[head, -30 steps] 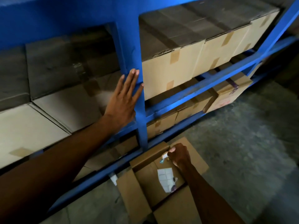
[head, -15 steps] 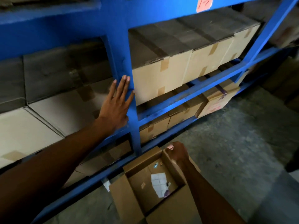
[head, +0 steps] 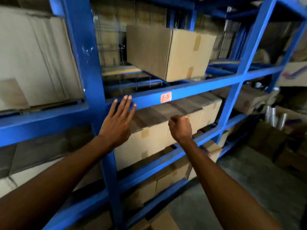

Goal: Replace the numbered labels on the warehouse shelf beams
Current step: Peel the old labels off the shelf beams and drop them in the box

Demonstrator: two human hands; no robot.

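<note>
Left hand (head: pixel 116 125) flat and open at frame centre, fingertips on the blue beam (head: pixel 191 90), up from the post a second ago. Right hand (head: pixel 180 128) curled just right of it, up out of the floor box below; whether pinching a fresh label, impossible to tell. Old pink label (head: pixel 166 97) on the beam, upper right of both hands. Likely next: peeling it off.
</note>
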